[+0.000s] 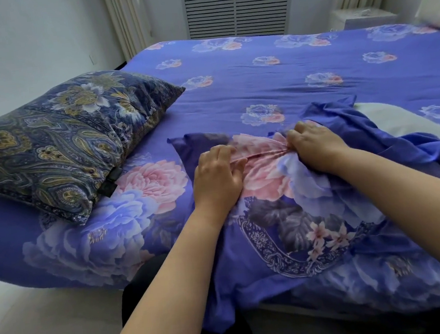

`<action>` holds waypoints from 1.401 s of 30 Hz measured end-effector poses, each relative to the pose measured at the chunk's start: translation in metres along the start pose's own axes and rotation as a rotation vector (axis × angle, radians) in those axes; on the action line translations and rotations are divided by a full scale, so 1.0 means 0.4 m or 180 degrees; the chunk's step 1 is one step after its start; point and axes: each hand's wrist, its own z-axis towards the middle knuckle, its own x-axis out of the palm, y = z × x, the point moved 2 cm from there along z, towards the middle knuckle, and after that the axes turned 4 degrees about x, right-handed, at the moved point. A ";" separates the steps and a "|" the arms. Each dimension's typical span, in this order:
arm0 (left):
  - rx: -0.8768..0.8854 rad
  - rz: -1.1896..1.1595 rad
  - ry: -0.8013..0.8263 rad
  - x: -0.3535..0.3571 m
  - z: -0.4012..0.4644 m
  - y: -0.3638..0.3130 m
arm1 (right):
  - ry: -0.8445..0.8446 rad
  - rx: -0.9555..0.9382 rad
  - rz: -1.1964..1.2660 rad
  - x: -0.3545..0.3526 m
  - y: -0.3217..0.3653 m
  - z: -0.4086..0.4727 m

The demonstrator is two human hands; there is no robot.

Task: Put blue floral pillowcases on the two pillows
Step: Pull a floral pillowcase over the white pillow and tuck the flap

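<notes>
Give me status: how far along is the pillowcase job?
Done: nothing finished that shows. In hand: left hand and right hand both grip a bunched fold of a blue floral pillowcase lying on the bed; whether a pillow is inside, I cannot tell. Left: the paisley pillow at the left still sits bare of a blue case.

You will find no legible text, label, brand, number or sign anywhere in this view. The small dark tab [111,182] at the corner of the paisley pillow [59,138] bears no readable print, and the floral bedding [259,78] carries pattern only.
</notes>
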 end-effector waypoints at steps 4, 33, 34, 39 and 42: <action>-0.0221 0.0407 0.1216 0.000 0.026 -0.019 | 0.0213 0.0306 0.0006 0.028 -0.001 0.015; 0.0595 0.0703 0.2268 0.122 0.024 -0.225 | 0.0619 0.2997 0.0932 0.094 -0.408 -0.025; 0.0673 0.0637 0.2511 0.123 0.012 -0.250 | 0.0712 0.3023 0.1053 0.098 -0.407 -0.036; 0.1178 0.1589 0.2689 0.150 -0.065 -0.324 | 0.0528 0.2555 0.1283 0.135 -0.384 -0.066; 0.1080 0.1739 0.2037 0.165 -0.064 -0.313 | 0.0286 0.2335 0.1441 0.153 -0.375 -0.076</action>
